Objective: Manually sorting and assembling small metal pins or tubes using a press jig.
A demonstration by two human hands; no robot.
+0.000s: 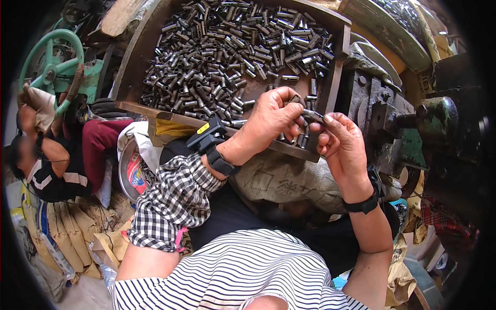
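My left hand [271,116] and my right hand [342,147] meet over the near right corner of a wooden tray [336,88]. Between their fingertips is a short dark metal tube [313,115], pinched at its two ends. A small dark piece also shows at my left thumb and forefinger; its kind I cannot make out. Heaped in the tray are a great many similar short metal tubes [222,51], some shiny and some dark. A few lie loose just under my hands. Both wrists wear black straps, and a checked sleeve covers my left forearm.
A dark, greasy machine [387,116] stands close by my right hand. To the left, another person [54,160] sits near a green handwheel [51,72]. A metal basin [129,170] is beside my left arm, and a sack [294,181] hangs below the tray.
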